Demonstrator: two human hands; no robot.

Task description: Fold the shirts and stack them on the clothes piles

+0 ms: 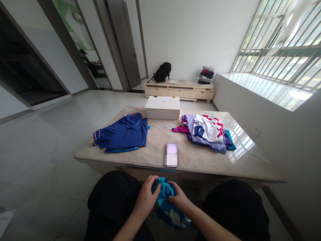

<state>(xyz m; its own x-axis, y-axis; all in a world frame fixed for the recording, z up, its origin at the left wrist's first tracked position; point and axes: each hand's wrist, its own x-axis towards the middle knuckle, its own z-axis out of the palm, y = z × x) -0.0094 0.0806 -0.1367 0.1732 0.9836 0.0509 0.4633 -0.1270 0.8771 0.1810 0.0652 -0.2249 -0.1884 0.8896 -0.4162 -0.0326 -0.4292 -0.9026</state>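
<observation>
Both of my hands hold a bunched-up turquoise garment (pixel 166 201) in my lap, below the table's near edge. My left hand (pixel 146 197) grips its left side and my right hand (pixel 179 198) grips its right side, fingers curled into the cloth. On the marble table (pixel 155 152) in front of me lies a folded blue jersey (pixel 122 134) at the left and a loose pile of mixed-coloured shirts (pixel 208 132) at the right. A blurred phone-sized object (pixel 172 154) rests near the front edge between them.
A white box (pixel 163 107) stands at the table's far side. Behind it a low cabinet (pixel 179 91) carries a black backpack (pixel 162 72) and stacked clothes (pixel 207 74). A barred window is at the right, doorways at the left.
</observation>
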